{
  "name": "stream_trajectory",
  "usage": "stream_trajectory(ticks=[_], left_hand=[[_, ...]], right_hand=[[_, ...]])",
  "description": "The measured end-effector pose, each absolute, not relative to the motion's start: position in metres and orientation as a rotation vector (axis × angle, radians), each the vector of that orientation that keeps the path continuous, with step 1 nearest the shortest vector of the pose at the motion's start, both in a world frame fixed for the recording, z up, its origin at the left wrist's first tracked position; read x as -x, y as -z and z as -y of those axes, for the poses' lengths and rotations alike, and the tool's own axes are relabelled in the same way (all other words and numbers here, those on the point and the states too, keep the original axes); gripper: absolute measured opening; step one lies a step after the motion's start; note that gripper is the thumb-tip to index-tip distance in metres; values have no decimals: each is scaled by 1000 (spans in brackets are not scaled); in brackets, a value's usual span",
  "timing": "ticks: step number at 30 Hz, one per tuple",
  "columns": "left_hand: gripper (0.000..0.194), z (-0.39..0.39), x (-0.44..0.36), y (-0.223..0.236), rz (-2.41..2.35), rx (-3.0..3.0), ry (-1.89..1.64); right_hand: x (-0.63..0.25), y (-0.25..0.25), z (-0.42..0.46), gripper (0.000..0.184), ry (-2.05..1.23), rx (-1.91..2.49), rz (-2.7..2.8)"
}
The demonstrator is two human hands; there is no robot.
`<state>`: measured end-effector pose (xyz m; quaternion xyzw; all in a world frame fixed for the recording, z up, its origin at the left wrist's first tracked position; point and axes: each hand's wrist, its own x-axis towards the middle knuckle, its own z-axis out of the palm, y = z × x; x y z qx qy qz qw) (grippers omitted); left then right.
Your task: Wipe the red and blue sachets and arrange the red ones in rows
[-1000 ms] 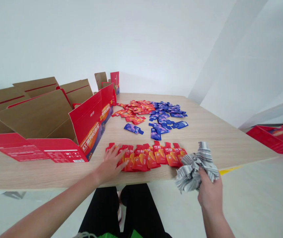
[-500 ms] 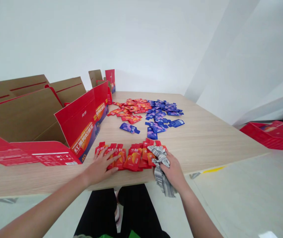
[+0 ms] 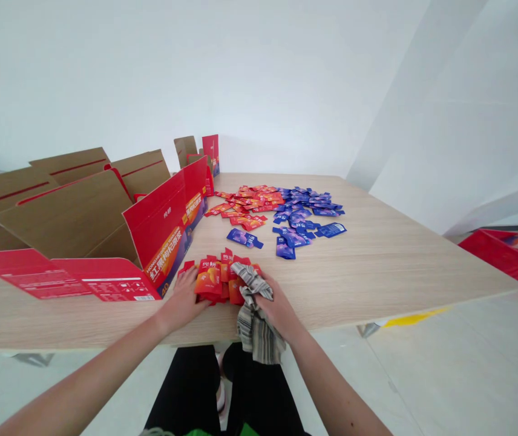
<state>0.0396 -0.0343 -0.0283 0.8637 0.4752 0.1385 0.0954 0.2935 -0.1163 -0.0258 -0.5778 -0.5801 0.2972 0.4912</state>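
Note:
A bunch of red-and-orange sachets (image 3: 216, 277) lies pressed together near the table's front edge. My left hand (image 3: 181, 298) presses against the bunch's left side, its fingers curled onto the sachets. My right hand (image 3: 278, 306) pushes in from the right while gripping a grey-and-white striped cloth (image 3: 255, 318), which hangs over the table edge. Both hands close the sachets into one stack between them.
An open red cardboard box (image 3: 104, 230) with raised brown flaps stands left on the wooden table (image 3: 377, 260). Loose red sachets (image 3: 245, 203) and blue sachets (image 3: 304, 212) are strewn farther back. More red boxes (image 3: 513, 251) lie on the floor at the right.
The spread row of red sachets has been squeezed into a tight bunch. My right hand with the cloth came in from the right edge to meet my left hand.

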Motion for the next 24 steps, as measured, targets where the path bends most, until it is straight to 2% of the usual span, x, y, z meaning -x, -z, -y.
stream_trajectory(ticks=[3, 7, 12, 15, 20, 24], left_hand=[[70, 37, -30, 25, -1489, -2521, -385], [77, 44, -24, 18, -1564, -2448, -338], [76, 51, -40, 19, -1541, -2430, -282], [78, 49, -54, 12, -1618, -2393, -280], [76, 24, -88, -35, -1615, -2421, -503], [72, -31, -133, -56, -1645, -2367, -451]], right_hand=[[-307, 22, 128, 40, -882, 1326, 1228], [-317, 26, 136, 49, -872, 1382, 1144], [-294, 28, 127, 37, -742, 1451, 1371], [-280, 23, 123, 33, -793, 1489, 1467], [-275, 22, 123, 32, -768, 1506, 1542], [-274, 26, 123, 32, -702, 1568, 1619]])
